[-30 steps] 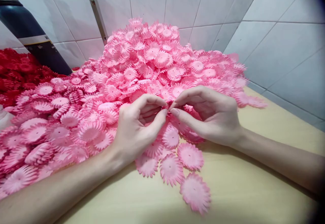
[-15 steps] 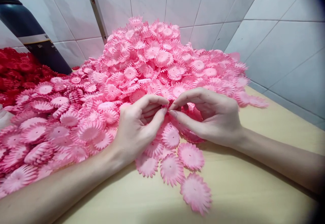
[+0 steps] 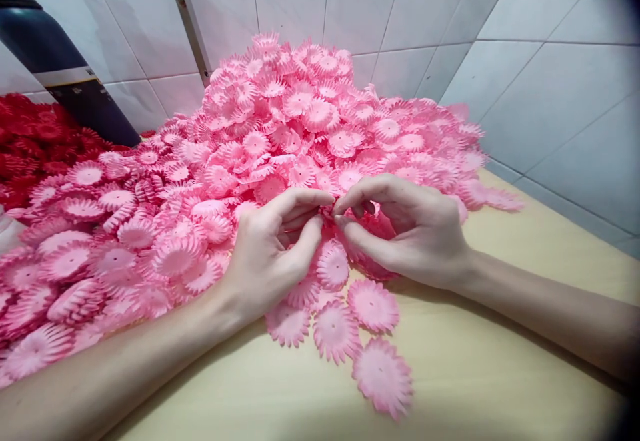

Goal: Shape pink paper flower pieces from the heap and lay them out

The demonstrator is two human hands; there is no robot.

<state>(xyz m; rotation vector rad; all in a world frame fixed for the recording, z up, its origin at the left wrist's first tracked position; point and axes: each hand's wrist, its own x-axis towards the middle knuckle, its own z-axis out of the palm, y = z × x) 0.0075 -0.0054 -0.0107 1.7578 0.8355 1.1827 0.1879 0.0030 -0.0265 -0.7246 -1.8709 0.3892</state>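
Note:
Close together at the front of a big heap of pink fabric-like flower pieces point(image 3: 300, 104), my two hands meet at the fingertips. My left hand point(image 3: 273, 247) is closed, its thumb and forefinger brought near each other. My right hand point(image 3: 410, 234) is pinched, thumb tip against the fingers. What lies between the fingertips is too small and hidden to make out. Below the hands, several loose pink flower pieces point(image 3: 383, 374) with fringed edges and a tiny centre hole lie flat on the pale table point(image 3: 480, 361).
A dark bottle point(image 3: 65, 61) stands at the back left beside a pile of red flower pieces point(image 3: 40, 147). White tiled walls point(image 3: 295, 1) close off the back and right. A metal strip point(image 3: 191, 27) is fixed to the back wall.
My left thumb has drawn back slightly from the forefinger tip. Both hands otherwise stay in place; the whole view has shifted very slightly.

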